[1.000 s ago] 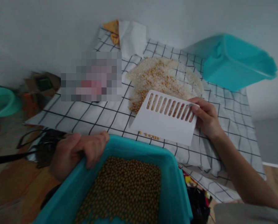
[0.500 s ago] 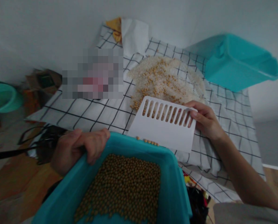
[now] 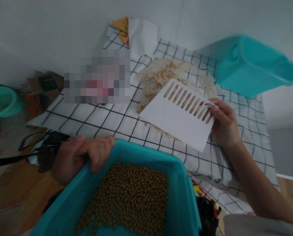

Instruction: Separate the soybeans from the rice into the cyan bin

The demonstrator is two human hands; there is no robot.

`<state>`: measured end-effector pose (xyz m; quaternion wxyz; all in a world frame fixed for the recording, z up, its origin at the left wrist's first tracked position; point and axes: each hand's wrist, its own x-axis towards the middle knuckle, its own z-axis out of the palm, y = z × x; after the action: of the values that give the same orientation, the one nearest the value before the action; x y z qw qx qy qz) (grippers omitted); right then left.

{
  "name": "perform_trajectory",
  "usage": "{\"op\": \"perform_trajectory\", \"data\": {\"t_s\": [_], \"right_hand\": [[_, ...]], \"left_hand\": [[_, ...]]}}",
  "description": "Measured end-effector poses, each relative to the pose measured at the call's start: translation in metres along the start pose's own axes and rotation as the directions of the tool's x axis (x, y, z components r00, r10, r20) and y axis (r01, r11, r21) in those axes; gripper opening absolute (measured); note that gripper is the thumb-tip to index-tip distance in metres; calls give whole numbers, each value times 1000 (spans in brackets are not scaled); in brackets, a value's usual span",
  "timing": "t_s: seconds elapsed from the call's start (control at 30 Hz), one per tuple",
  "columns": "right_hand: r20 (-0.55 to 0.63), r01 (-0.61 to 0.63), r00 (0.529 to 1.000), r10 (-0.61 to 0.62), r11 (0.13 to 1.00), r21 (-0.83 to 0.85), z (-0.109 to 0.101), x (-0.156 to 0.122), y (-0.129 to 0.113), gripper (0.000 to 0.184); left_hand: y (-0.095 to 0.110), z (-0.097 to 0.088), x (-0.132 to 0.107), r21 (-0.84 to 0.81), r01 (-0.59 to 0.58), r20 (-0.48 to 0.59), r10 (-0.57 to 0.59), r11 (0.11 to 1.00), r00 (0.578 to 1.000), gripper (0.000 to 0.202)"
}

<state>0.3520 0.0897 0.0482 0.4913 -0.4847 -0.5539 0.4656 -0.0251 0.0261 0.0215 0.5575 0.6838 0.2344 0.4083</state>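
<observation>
Currently the right hand [image 3: 224,123] has the white slotted scraper [image 3: 178,116], right of centre. Grip there: pinched on the scraper's right end, thumb on the upper face, other fingers mostly hidden behind. Scraper is tilted, slotted side toward the top of the frame, plain edge toward the bottom. It covers the near part of the rice-and-bean pile [image 3: 161,75]; grains show through the slots. Can't tell if it's flush with the tablecloth [image 3: 87,118].

Left hand [image 3: 85,157], lower left: fingers curled over the rim of the front bin [image 3: 183,186], near its far left corner. Grip is closed on that rim. Bin is teal, bottom centre, just beside the desk edge. Holds a layer of round tan beans [image 3: 129,193], look like soybeans; teal bottom shows at the lower end.

A few loose grains [image 3: 166,132] sit on the cloth between scraper and bin. Pile itself: pale grains, look like rice, yellow beans mixed in, upper centre.

Second teal bin [image 3: 232,73] stands on the desk, upper right. White sheet [image 3: 143,37], cloth or paper unclear, at top centre, touching an orange-yellow item [image 3: 120,26]. Pixelated block hides what's left of the pile. Green basin [image 3: 4,101] at the left edge, cardboard box [image 3: 35,82] near it.
</observation>
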Motion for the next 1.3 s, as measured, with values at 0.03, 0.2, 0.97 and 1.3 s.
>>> {"op": "perform_trajectory", "data": {"t_s": [0.03, 0.2, 0.97, 1.3], "right_hand": [[-13, 10, 1000, -10, 1000, -9, -1, 0, 0, 22], [-7, -4, 1000, 4, 999, -43, -2, -1, 2, 21], [-58, -12, 998, 9, 999, -38, -9, -6, 12, 16], [0, 43, 999, -43, 998, -38, -15, -10, 17, 15]], "left_hand": [[0, 0, 0, 1, 13, -5, -13, 1000, 1000, 66], [-2, -2, -3, 22, 47, -13, -47, 999, 999, 65], [-8, 33, -6, -145, -71, -453, -2, 987, 892, 67], [-4, 29, -6, -110, -19, -316, -17, 994, 949, 65]]}}
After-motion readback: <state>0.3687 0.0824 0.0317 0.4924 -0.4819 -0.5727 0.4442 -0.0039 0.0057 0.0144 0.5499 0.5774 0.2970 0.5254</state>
